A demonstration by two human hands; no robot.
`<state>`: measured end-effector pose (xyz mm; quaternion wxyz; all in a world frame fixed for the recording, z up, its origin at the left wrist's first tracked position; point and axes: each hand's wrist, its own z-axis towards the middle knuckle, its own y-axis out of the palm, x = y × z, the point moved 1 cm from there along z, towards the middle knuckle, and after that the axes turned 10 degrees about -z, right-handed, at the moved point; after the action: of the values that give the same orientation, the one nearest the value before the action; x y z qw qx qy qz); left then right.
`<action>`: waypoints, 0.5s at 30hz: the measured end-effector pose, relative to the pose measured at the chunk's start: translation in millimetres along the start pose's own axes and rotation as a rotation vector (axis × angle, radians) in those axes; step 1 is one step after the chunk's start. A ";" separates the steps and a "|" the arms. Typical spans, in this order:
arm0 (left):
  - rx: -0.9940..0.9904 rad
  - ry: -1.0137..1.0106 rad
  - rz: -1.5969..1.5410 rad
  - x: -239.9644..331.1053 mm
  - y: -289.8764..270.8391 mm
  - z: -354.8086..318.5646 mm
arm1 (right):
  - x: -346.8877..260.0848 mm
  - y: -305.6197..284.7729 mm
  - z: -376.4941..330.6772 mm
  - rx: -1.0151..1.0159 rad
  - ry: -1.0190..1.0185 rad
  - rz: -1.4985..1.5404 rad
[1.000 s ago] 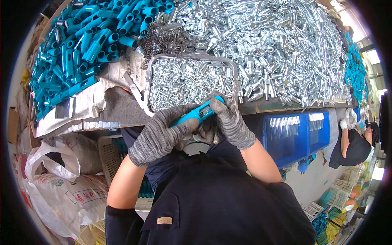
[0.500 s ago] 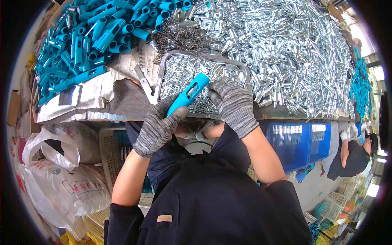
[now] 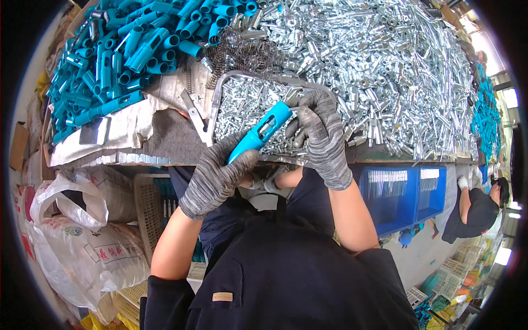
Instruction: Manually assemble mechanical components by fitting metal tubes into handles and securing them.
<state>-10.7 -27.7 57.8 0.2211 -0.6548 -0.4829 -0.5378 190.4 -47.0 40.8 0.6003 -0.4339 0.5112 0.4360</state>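
i hold the blue plastic handle (image 3: 258, 133) slanted over the near edge of the metal tray (image 3: 217, 104), my left hand (image 3: 217, 179) wrapped shut around its lower end, gloved fingers closed tight. my right hand (image 3: 319, 137) sits at the handle's upper end, fingertips pinched together there on what looks like a small silver part, though the glove hides exactly what it grips. to do this well i judge i should keep the left hand steady as the anchor and line the piece up straight with the open end of the handle, pressing along its axis and not sideways, so nothing jams or slips.

the tray is full of small silver metal pieces (image 3: 247, 102), right under the handle. beyond the tray and to its right spreads a big heap of larger silver metal parts (image 3: 396, 71); to the tray's left lies a pile of blue handles (image 3: 110, 60), and just behind the tray a tangle of dark springs (image 3: 247, 55). the desk (image 3: 165, 140) edge is crowded, so a dropped piece could vanish among the loose pieces. left of the tray and lower, white sacks (image 3: 82, 242) stand on the floor; far to the right of the tray another person (image 3: 478, 206) bends over beside blue crates (image 3: 401, 192).
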 end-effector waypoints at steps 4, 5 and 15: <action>0.013 -0.034 0.003 1.8 1.7 -1.9 | -0.6 -0.2 -2.3 0.021 -0.045 0.019; 0.022 -0.036 0.003 2.0 1.7 -2.2 | -0.6 0.3 -2.4 0.021 -0.032 0.026; -0.046 -0.067 0.016 6.0 -2.0 -2.6 | -10.2 -1.8 -8.9 0.013 -0.032 0.088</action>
<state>-14.0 -26.6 63.7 0.1937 -0.6813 -0.4723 -0.5247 189.1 -56.9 50.1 0.5915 -0.4001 0.5229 0.4655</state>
